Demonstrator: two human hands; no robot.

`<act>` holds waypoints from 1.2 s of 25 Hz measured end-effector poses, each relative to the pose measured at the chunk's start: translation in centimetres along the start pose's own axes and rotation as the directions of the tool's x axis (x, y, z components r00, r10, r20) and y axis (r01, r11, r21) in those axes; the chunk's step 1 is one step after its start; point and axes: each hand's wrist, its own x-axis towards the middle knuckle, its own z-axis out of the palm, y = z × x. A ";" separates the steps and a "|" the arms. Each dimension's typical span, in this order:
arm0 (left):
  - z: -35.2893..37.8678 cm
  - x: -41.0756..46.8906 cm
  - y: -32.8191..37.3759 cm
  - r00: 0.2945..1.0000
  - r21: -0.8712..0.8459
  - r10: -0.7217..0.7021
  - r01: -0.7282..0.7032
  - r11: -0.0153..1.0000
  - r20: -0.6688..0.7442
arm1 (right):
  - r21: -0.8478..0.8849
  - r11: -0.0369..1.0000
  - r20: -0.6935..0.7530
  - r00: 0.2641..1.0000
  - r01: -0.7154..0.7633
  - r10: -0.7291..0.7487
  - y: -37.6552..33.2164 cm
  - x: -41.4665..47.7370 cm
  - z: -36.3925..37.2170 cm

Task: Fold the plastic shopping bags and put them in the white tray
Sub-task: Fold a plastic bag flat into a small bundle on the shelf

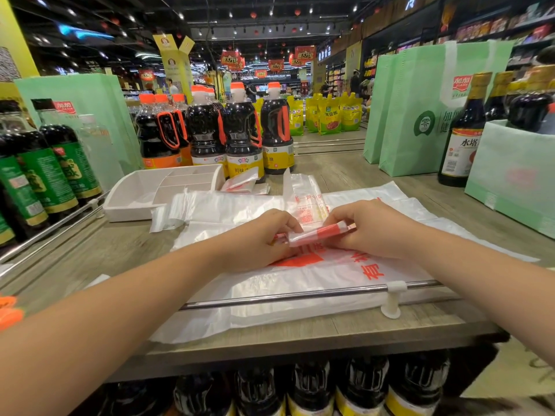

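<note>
Both hands meet over the middle of the bench (345,172), working a folded bag (318,234) that is already down to a short thick strip, white w/ a red band; left hand (264,235) pinches its left end, fingers curled over the top, and right hand (369,228) pinches the right end btwn thumb and fingertips, so each grip is narrow and closed on the strip; it is held at both ends prob b/c slick plastic springs open once one side is let go, and two pinches let a tuck be pulled tight. The strip sits just above the pile of flat bags (300,283), which lies spread over the bench and runs under the rail (300,294) at the front edge; the flat pile gives a smooth surface to press folds on, and puts more bags right at hand. The white tray (132,192) stands back-left, well apart from the hands; a clear bag laps over its near right corner. A few finished packets (241,183) lie just beside the tray's right end, on the bench, not in it, so the put-away step looks not yet done for those. Judging by strip size, this bag is nearly folded; a last tuck, then the carry to the tray; sauce bottles (243,136) crowd just behind the tray, so the reach needs care.
</note>
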 end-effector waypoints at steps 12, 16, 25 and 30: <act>-0.3 0.7 0.7 0.956 -0.224 -0.151 0.095 0.970 -0.250 | 0.208 0.971 -0.023 0.991 -0.121 0.129 0.2 1.0 0.3; 0.2 1.6 0.9 0.939 -0.233 -0.239 0.181 0.955 -0.247 | 0.167 0.967 -0.057 0.978 -0.190 0.202 -0.1 1.3 0.9; -0.2 1.0 0.8 0.945 -0.040 -0.172 0.168 0.985 -0.279 | -0.145 0.983 -0.030 0.994 -0.110 0.107 -0.7 1.4 1.3; -0.5 0.0 0.3 0.978 0.006 -0.136 0.138 0.990 -0.156 | -0.203 0.979 0.128 0.990 -0.031 0.058 -0.3 0.8 0.7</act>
